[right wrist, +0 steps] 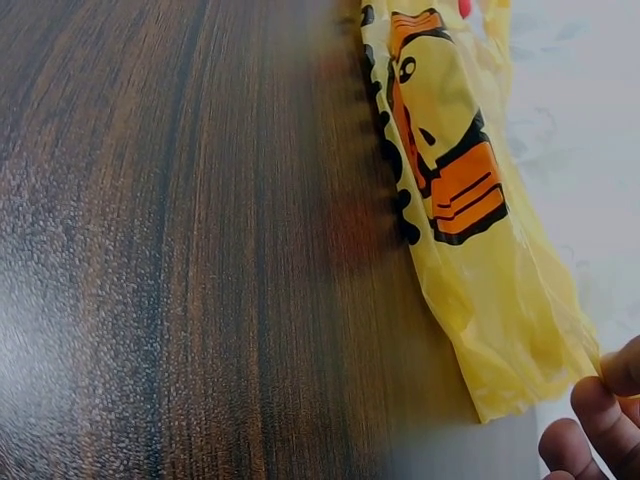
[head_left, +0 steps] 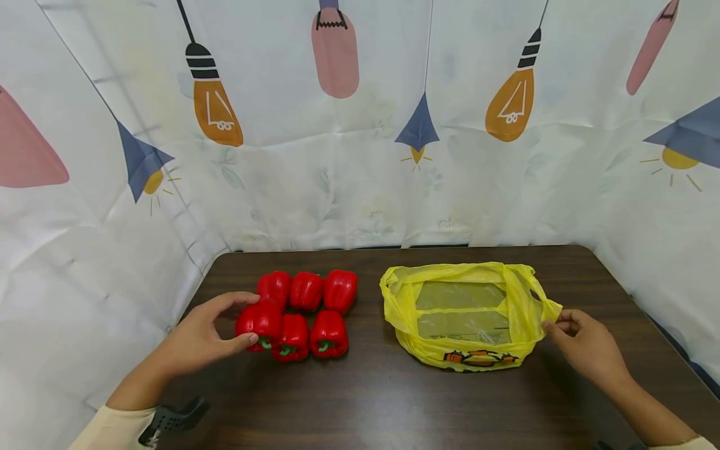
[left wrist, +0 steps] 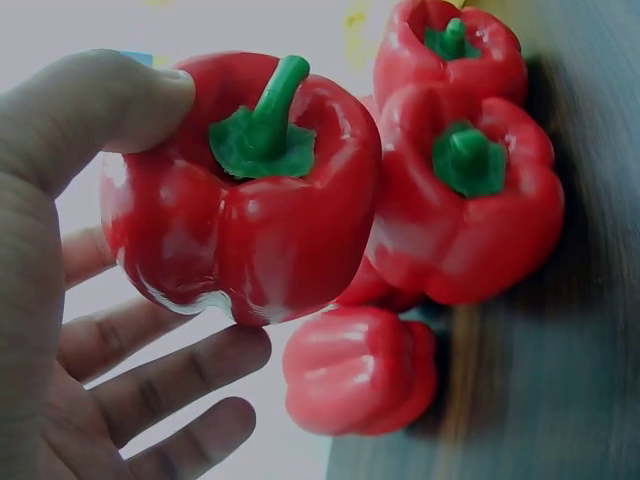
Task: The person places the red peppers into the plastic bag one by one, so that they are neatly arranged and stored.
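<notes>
My left hand [head_left: 205, 334] holds a red bell pepper [head_left: 257, 322] with a green stem, thumb on one side and fingers on the other. In the left wrist view the thumb presses near the top of this held pepper [left wrist: 240, 210], while the lower fingers spread loosely. Several more red bell peppers [head_left: 329, 334] stand close together just right of it. On the right side, a yellow plastic bag [head_left: 478, 359] sits with its mouth wide and facing up. My right hand [head_left: 587, 347] pinches the bag's right edge between thumb and fingers, also visible in the right wrist view.
A dark brown wooden table [head_left: 382, 406] carries everything. Behind and at both sides hangs a white curtain [head_left: 360, 187] printed with lamps and bulbs. A dark strap [head_left: 174, 419] circles my left wrist.
</notes>
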Available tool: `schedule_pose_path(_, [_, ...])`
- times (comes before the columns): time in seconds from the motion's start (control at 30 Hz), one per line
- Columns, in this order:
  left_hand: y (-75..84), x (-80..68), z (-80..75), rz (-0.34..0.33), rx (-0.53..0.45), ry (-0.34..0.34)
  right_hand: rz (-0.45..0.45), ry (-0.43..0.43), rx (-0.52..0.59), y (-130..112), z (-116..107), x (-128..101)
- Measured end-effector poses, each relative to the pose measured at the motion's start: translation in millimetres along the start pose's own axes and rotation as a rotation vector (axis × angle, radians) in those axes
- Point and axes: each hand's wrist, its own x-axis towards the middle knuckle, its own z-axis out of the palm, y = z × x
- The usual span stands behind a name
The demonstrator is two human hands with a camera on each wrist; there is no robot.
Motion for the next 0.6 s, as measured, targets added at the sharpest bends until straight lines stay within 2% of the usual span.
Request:
schedule_pose_path(0.3, [12.7,9.7,4.2,0.027,0.004,0.011,-0.022,0.011,-0.01,-2,0,0])
schedule_pose_path(0.6, [24.6,19.4,20.2,0.021,-0.053,0.01,-0.006,0.001,-0.015,-4,-2,-1])
